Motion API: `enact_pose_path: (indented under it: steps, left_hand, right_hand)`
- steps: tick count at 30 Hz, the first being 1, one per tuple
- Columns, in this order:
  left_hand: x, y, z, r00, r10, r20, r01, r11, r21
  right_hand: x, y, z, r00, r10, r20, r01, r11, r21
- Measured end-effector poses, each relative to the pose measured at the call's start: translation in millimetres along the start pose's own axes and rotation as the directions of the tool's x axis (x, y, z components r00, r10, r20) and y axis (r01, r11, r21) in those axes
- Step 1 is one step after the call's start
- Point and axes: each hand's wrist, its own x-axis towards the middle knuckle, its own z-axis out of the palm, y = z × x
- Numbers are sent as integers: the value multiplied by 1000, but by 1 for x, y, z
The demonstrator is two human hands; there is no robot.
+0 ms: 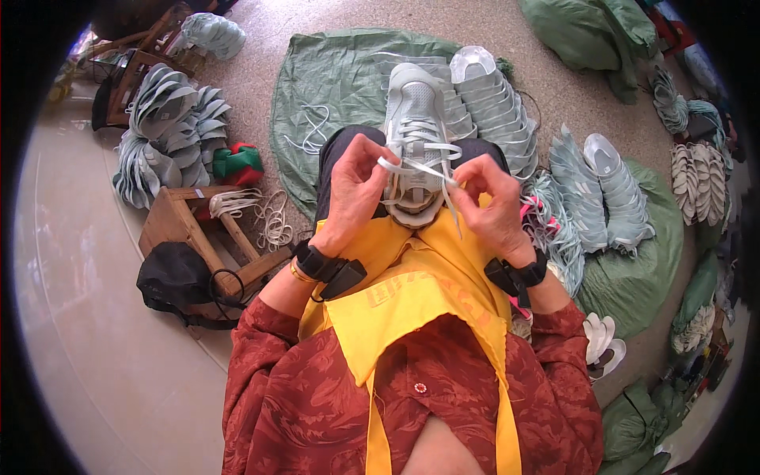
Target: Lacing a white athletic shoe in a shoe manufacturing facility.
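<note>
A light grey sneaker point(415, 103) rests between my knees, toe pointing away and heel opening toward me. White lace runs through its eyelets and crosses over the tongue. My left hand point(358, 178) is closed in a pinch on a loop of the shoelace point(402, 169) at the shoe's left side. On the right side, my right hand point(491, 202) pinches the lace near its other end, and a loose tail hangs below the fingers. A yellow apron point(427, 265) covers my lap under the heel.
Stacked grey shoe uppers point(162, 119) lie at the left by a wooden stool point(190, 229) with white laces point(273, 222). A green sheet point(305, 75) spreads ahead. More nested uppers point(495, 103) and hanks of pale laces point(560, 229) sit at the right. A black bag point(174, 277) is at left.
</note>
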Motion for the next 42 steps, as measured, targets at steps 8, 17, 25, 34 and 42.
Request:
enact_pose_path:
  steps: [8,17,25,34,42]
  left_hand:
    - [-18,9,-20,994,88,-70,-81,992,93]
    - [-31,7,-31,981,160,-109,-91,879,468]
    - [-43,6,-4,875,240,421,-468,642,607]
    - [-40,-1,11,836,252,488,-549,367,751]
    - [-46,10,-24,973,39,228,-123,923,364]
  right_hand:
    - [5,11,-15,992,120,-43,-110,976,187]
    - [3,7,4,999,-6,39,17,960,-280]
    - [15,14,19,994,-103,-40,75,895,-439]
    - [42,-17,12,997,-32,-76,16,979,-205]
    - [11,8,-8,991,99,-88,-97,995,26]
